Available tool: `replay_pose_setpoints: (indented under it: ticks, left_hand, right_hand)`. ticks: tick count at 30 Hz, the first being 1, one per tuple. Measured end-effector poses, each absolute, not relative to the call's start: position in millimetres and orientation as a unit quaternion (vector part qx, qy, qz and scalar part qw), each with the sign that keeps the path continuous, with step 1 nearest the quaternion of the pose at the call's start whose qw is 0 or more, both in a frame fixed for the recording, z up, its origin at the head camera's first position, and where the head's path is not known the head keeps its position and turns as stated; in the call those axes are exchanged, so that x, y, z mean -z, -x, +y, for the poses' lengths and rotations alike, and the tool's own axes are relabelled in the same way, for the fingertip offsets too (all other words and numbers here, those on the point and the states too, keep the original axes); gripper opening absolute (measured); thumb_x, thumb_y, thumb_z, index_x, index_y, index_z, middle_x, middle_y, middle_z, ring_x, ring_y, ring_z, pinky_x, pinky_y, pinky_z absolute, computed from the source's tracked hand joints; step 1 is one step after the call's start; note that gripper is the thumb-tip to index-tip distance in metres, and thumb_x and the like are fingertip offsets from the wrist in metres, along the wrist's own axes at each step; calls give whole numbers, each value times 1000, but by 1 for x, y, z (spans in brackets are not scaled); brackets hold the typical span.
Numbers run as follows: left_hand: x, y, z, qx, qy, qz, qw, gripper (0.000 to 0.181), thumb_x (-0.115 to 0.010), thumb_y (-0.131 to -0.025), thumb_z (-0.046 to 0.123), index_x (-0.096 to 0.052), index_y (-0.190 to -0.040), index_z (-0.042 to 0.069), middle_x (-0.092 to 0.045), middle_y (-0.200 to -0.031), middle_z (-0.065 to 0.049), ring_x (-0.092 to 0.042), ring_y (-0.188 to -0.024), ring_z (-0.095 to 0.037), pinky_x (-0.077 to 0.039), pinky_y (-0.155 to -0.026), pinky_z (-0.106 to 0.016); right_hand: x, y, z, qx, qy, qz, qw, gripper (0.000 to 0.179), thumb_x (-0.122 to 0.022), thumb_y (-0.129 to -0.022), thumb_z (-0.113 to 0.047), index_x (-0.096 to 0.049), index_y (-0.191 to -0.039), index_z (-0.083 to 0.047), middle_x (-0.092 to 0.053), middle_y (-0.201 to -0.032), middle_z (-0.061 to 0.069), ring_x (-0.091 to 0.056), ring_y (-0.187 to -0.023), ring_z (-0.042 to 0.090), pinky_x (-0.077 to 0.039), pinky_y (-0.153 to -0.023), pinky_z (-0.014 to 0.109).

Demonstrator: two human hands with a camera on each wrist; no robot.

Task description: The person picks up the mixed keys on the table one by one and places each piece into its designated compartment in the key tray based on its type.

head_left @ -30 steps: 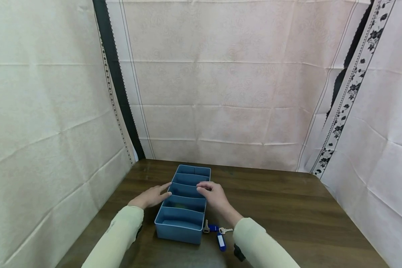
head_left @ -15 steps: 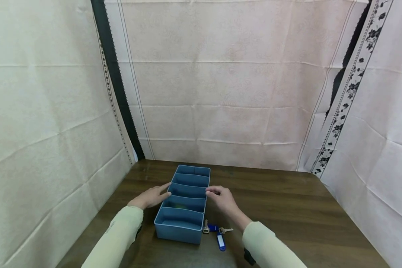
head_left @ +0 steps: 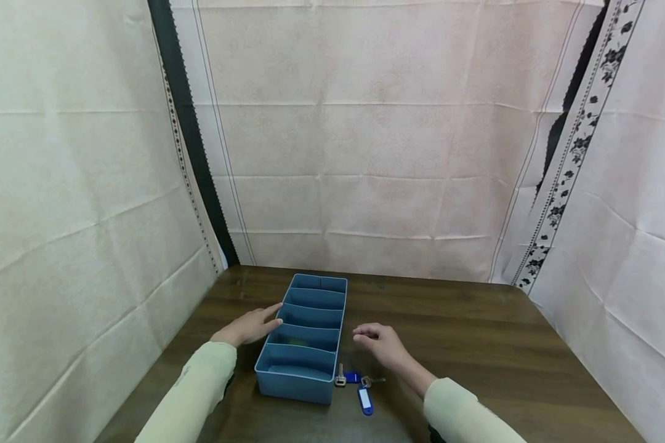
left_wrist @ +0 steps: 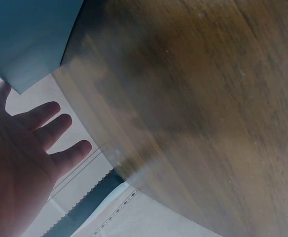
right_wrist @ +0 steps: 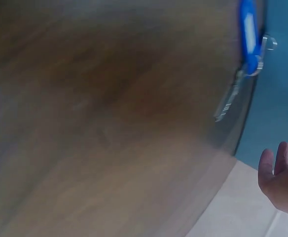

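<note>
A long blue divided box (head_left: 295,386) stands on the wooden table, its row of compartments running away from me. My left hand (head_left: 248,326) rests its fingertips and thumb at the box's left rim; the left wrist view shows its fingers (left_wrist: 53,131) spread and fairly straight. To the right of the box, over the table, my right hand (head_left: 385,346) hangs loosely curled with nothing visible in it. Beside the box's near right corner lie one key (head_left: 340,376), another key (head_left: 377,380), a blue key tag (head_left: 352,377) and a second blue tag with a white label (head_left: 365,401).
A faint yellowish-green patch (head_left: 296,340) shows low in the second compartment from the front. Pale cloth (head_left: 343,154) hangs behind the table (head_left: 454,344) and along both sides. The table's far edge lies just past the box.
My right hand has moved from over the box to the right and toward me, off its right rim. The left hand stays at the left rim. Keys and box remain in place.
</note>
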State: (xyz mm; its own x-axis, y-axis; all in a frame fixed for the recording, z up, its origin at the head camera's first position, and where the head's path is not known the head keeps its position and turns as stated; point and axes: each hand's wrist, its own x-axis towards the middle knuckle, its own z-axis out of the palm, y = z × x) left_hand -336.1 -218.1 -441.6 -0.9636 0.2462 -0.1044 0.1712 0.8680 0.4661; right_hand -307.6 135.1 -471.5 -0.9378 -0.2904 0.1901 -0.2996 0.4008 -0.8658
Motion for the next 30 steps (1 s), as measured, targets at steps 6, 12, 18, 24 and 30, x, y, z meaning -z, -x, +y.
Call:
replay_pose_setpoints:
  ticks: [6, 12, 18, 24, 30]
  left_hand:
    - [444, 337, -219, -232, -103, 964, 81, 60, -46, -104, 46, -30, -158, 24, -38, -153, -24, -34, -139, -47, -28, -105, -70]
    - [443, 337, -218, -227, -100, 965, 82, 60, -46, -104, 46, -30, -158, 23, -38, -153, -23, -33, -139, -47, -27, -105, -70]
    - [444, 337, -218, -226, -96, 966, 84, 61, -45, -104, 47, -29, -158, 24, -37, -153, -23, -33, -139, -47, -28, -105, -70]
    - [444, 337, -218, -225, -97, 966, 86, 61, -45, -104, 48, -29, -158, 24, -37, -153, -24, -33, -140, -47, -27, -106, -70]
    - [443, 336, -220, -233, -110, 962, 84, 61, -46, -104, 47, -29, -158, 22, -37, -152, -25, -32, -139, -48, -27, -106, -70]
  right_hand:
    - [479, 298, 150, -497, -194, -845, -31, 24, -66, -97, -28, -73, -113, -11, -64, -121, 6, -59, -109, 27, -51, -89, 44]
    - [489, 290, 160, -478, -228, -846, -59, 24, -68, -95, -26, -74, -110, -7, -65, -120, 6, -61, -110, 27, -51, -91, 44]
    - [494, 284, 168, -472, -255, -840, -81, 20, -69, -95, -22, -75, -107, -8, -65, -121, 11, -59, -113, 32, -50, -93, 50]
    - [501, 285, 176, -448, -270, -847, -94, 13, -70, -94, -20, -77, -102, -12, -66, -119, 9, -59, -111, 30, -48, -92, 52]
    - [507, 286, 176, -410, -289, -860, -90, 8, -73, -91, -24, -78, -96, -19, -66, -117, 4, -60, -110, 27, -47, -93, 53]
